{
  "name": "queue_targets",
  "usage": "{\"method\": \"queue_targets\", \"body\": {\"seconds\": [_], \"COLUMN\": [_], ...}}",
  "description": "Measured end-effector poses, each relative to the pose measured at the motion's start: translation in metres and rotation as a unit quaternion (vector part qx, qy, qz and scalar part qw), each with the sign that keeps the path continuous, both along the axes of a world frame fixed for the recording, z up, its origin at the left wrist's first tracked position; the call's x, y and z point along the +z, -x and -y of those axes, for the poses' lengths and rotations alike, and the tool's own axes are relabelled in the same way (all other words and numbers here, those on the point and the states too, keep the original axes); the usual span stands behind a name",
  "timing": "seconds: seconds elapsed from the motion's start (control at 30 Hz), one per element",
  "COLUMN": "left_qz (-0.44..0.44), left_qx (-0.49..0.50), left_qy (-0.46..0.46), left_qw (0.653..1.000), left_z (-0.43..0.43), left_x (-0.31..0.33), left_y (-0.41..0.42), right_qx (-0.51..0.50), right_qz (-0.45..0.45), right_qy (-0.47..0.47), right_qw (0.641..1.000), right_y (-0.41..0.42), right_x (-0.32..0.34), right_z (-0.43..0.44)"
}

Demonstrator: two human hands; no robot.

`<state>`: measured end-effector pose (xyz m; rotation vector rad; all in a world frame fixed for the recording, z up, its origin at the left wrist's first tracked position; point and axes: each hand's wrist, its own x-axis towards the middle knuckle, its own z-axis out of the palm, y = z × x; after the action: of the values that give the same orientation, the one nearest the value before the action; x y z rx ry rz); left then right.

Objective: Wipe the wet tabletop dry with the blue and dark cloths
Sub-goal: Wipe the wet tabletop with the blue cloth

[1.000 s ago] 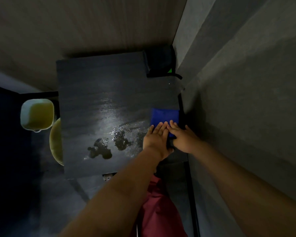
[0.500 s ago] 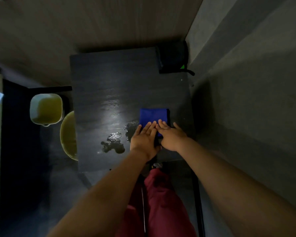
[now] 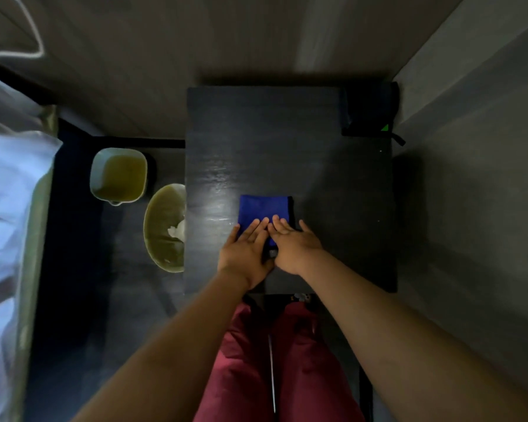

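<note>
The blue cloth [image 3: 262,210], folded into a pad, is pressed flat on the dark tabletop [image 3: 287,147] by both hands. The left hand [image 3: 247,249] is laid open, palm down, over the cloth's near left part; the right hand [image 3: 293,245] is laid open beside it on the near right part, the two touching at the fingertips. Nothing is gripped by either hand.

Compared with a second ago, the cloth has been slid from the table's 3 o'clock edge toward its middle, across the near half of the surface. The puddles that were seen at 7 to 8 o'clock of the cloth are no longer visible; only a dull sheen is left on the wood at 9 and 10 o'clock of the cloth. It is judged that most of the standing water has been taken up by this pass, and that a thin film is still to be dried, though the dim light makes this uncertain.

The dark cloth [image 3: 369,109] is seen lying untouched at the table's far corner, at 1 o'clock, well apart from the hands. A further pass leftward seems to be called for.

A bowl [image 3: 162,229] and a tub [image 3: 118,175] stand on the floor off the table's 9 o'clock side.
</note>
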<state>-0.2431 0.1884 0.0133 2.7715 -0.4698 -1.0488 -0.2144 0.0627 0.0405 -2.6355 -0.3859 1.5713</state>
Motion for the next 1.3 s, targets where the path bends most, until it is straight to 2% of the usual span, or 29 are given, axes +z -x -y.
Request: {"method": "queue_targets", "body": {"seconds": [0.67,1.07,1.3], "left_qz": [0.012,-0.057,-0.060], "left_qx": [0.066,0.055,0.060], "left_qy": [0.011,0.001,0.002], "left_qw": [0.998,0.997,0.996], "left_z": [-0.112,-0.111,-0.102], "left_x": [-0.002,0.001,0.001], "left_y": [0.000,-0.008,-0.007], "right_qx": [0.035,0.061,0.072], "right_qz": [0.006,0.002,0.024], "right_qy": [-0.011,0.026,0.033], "right_qw": [0.999,0.998,0.997], "right_y": [-0.015,-0.017,-0.012], "right_x": [-0.003,-0.003,-0.005], "right_z": [-0.115,-0.125,-0.123]}}
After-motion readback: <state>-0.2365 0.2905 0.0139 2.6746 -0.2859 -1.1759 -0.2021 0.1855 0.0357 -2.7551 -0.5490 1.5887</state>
